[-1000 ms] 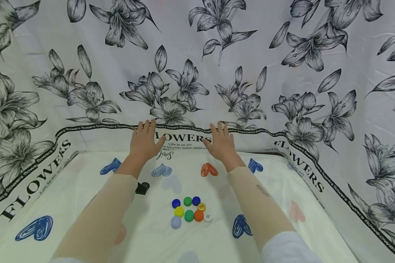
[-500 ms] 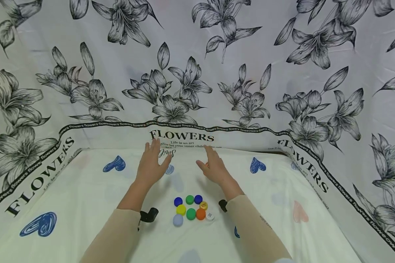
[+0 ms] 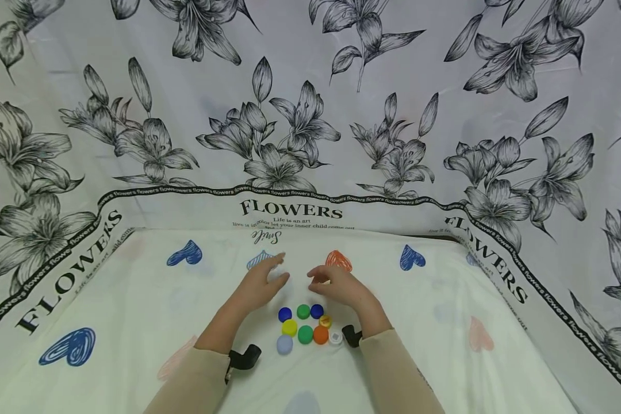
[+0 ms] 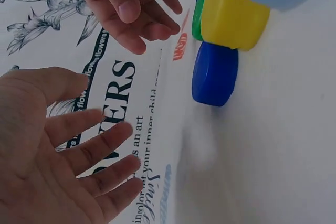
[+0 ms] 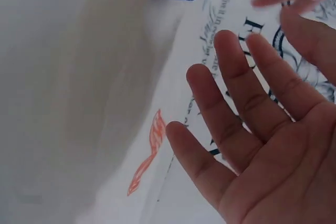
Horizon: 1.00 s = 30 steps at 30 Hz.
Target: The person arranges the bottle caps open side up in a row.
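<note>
Several coloured bottle caps lie in a loose cluster on the white cloth. Its back row has a dark blue cap (image 3: 284,314), a green cap (image 3: 303,311) and another dark blue cap; a gold cap (image 3: 325,321) sits at the right. Nearer are a yellow cap (image 3: 289,328), a second green one, an orange cap (image 3: 321,334), a white cap (image 3: 335,337) and a pale blue cap (image 3: 284,344). My left hand (image 3: 259,283) hovers behind the cluster's left side, fingers spread and holding nothing. Facing it, my right hand (image 3: 344,288) is also bare, fingers loosely bent.
A cloth with printed hearts (image 3: 411,257) covers the table. Behind it and along both sides hangs a white curtain (image 3: 310,155) printed with lilies and lettering. Black wrist mounts (image 3: 245,357) show on both forearms, close beside the caps.
Both hands have drawn back from the curtain toward the caps and turned inward, palms facing. The caps keep their places on the cloth; the head view has shifted slightly.
</note>
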Tool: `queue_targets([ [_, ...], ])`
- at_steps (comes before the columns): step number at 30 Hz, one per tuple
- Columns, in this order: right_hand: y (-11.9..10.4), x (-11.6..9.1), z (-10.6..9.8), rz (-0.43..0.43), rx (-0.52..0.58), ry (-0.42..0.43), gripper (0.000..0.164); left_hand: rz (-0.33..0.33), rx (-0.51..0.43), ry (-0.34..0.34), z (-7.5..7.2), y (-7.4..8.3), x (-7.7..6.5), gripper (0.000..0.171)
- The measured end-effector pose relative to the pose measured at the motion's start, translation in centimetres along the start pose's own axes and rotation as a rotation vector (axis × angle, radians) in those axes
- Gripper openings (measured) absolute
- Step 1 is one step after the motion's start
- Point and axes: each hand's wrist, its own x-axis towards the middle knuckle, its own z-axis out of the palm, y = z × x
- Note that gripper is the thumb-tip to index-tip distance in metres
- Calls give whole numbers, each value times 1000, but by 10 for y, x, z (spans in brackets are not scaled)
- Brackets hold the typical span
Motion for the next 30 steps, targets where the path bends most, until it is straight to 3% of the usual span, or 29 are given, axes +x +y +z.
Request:
queue_targets([
  [5,-7,-5,6,39,-110,-101,17,38,13,-151,16,-3,-1,21],
  [8,-9,-6,13,42,-198,-141,17,54,73,-224,25,-1,-4,20],
  [11,-10,-7,21,28,-298,-137,18,39,125,-243,33,4,-8,18],
  [15,-13,-7,27,15,-347,-109,18,3,128,-235,39,10,-11,11],
  [22,-12,-5,27,19,-267,-111,8,-15,60,-225,36,11,-9,14],
  [27,-9,-3,26,20,-228,-74,17,-56,-27,-109,39,5,-7,8],
  [30,-8,-2,26,17,-217,-50,23,-78,-27,-37,44,4,-6,10],
])
